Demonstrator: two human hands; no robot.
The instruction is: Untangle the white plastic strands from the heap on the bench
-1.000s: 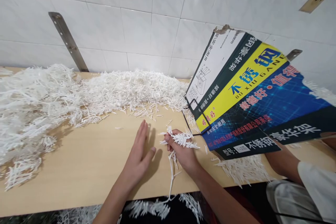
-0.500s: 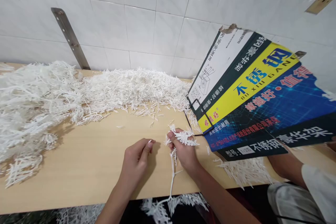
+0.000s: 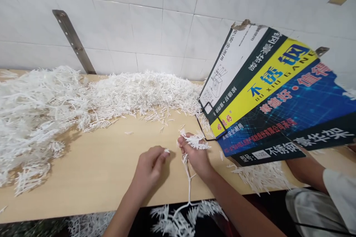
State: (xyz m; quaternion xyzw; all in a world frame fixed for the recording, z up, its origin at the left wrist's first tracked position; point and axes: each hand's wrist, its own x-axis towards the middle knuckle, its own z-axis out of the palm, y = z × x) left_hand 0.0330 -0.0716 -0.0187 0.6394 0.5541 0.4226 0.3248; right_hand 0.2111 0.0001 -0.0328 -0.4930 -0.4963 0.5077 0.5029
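Left hand [image 3: 151, 161] curled shut, sprue [image 3: 189, 181] hanging upright — lengthwise

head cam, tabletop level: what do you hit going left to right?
Tangled white branched pieces → heap of short white sticks → left hand pinching one white bit → right hand gripping a white branched strip → printed cardboard box → another person's arm.

Bare forearms, no sleeves, slender grips
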